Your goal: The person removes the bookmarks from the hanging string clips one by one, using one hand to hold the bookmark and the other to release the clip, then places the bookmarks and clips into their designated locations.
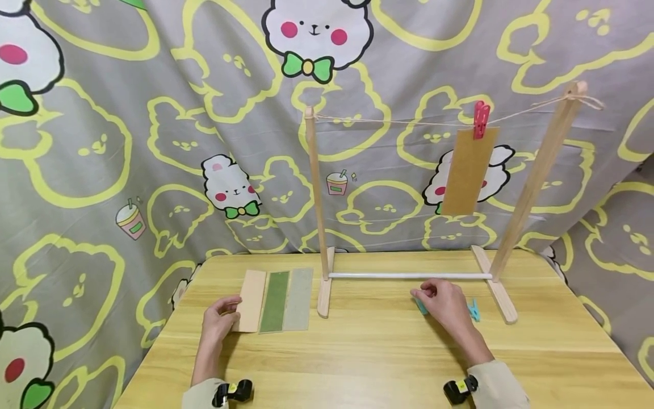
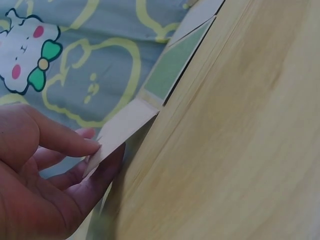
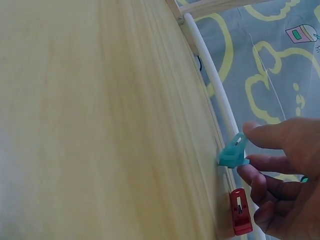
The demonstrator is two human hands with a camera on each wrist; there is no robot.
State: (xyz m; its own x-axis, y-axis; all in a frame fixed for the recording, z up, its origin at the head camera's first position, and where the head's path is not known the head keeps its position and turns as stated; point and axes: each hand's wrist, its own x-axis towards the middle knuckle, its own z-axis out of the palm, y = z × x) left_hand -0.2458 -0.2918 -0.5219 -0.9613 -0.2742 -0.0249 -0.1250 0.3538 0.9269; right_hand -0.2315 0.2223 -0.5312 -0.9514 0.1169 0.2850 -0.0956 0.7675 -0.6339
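At the left of the table my left hand [image 1: 218, 319] pinches the outer edge of a peach card [image 1: 251, 301], between thumb and fingers. In the left wrist view that card [image 2: 125, 127] is tilted, its held edge raised off the wood. Beside it lie a green card [image 1: 275, 301] and a grey card [image 1: 298, 299]. My right hand [image 1: 443, 301] pinches a teal clothespin [image 3: 234, 151] low over the table, in front of the white bar. A red clothespin [image 3: 241, 212] rests just under those fingers, hidden from the head view. Another teal clothespin [image 1: 474, 311] lies right of the hand.
A wooden stand has a left post [image 1: 317, 193], a right post [image 1: 536, 176] and a low white bar [image 1: 409, 276]. From its string [image 1: 388, 120] hangs a brown card [image 1: 470, 173] under a pink-red clothespin [image 1: 480, 120]. A patterned curtain [image 1: 245, 113] backs the table [image 1: 347, 363].
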